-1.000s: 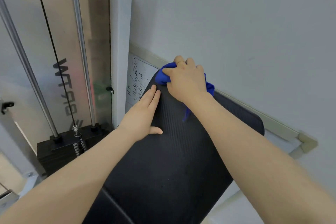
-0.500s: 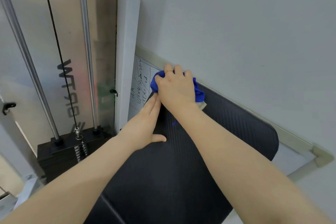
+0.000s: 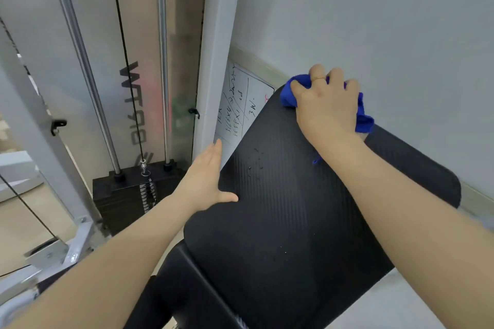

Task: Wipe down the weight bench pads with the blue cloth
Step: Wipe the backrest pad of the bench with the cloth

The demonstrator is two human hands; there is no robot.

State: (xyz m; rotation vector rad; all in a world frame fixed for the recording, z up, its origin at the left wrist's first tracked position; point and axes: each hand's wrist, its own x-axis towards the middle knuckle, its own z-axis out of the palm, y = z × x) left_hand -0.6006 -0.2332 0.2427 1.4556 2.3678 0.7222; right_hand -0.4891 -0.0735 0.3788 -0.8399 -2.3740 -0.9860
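Nearest me, my two bare forearms reach out over the black bench pad (image 3: 288, 222), its ribbed vinyl tilted up and away from me, with a few small droplets beading near its middle and upper left. My left hand (image 3: 207, 180) lies flat along the pad's left edge, fingers straight and together, thumb spread out onto the surface. Farther up, my right hand (image 3: 327, 104) curls its fingers over the blue cloth (image 3: 291, 93), bunching it and pressing it against the top end of the pad; a flap of the cloth sticks out to the right of my wrist, and there is a thin ring on one finger. Off to the left stands a cable machine: a black weight stack (image 3: 128, 189) low down, two chrome guide rods (image 3: 163, 61) and a black cable rising from it. Behind the pad's top, a whiteboard (image 3: 238, 104) with handwritten notes leans at the foot of the pale grey wall (image 3: 374, 8).
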